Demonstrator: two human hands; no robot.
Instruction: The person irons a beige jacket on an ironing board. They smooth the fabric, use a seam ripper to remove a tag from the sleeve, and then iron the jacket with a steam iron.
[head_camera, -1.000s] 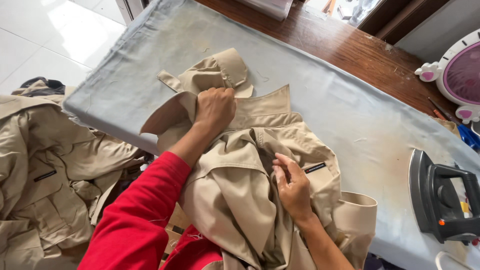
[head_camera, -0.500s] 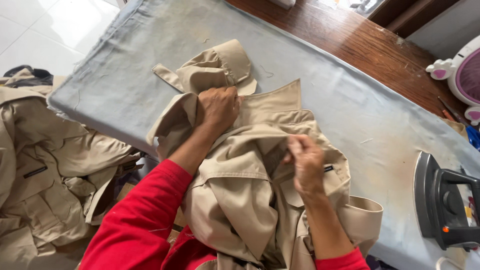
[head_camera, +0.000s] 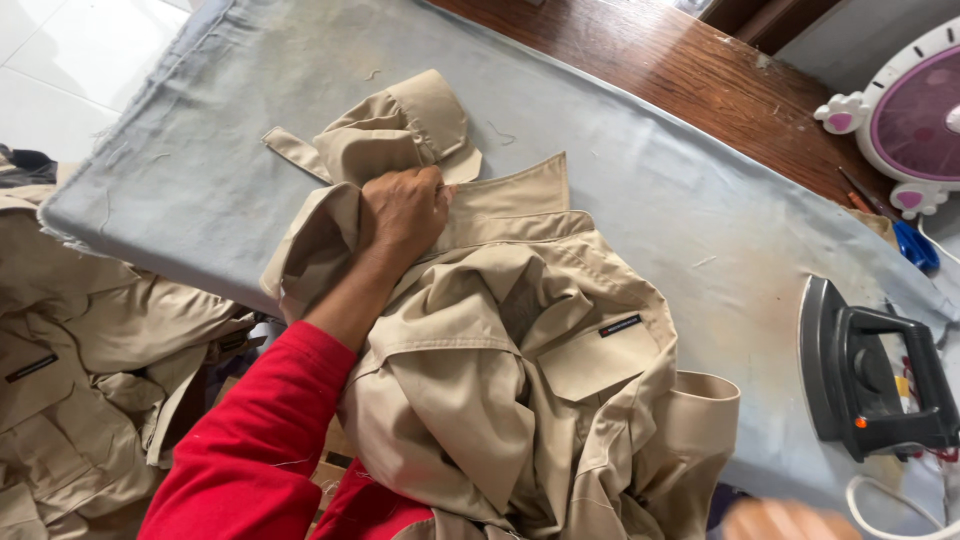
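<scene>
R hand (head_camera: 785, 520): blurred at the near edge, finger state cannot be told. L hand (head_camera: 405, 210): fingers curled tight, clamping shirt (head_camera: 510, 360) near the collar. Shirt lies bunched on the board (head_camera: 200, 170), bulk below the L fingers. Risk: creases set if pressed bunched. Iron (head_camera: 865, 375), far R of the fingers, near the board edge; a snagged cord (head_camera: 900, 515) could pull it off.
</scene>
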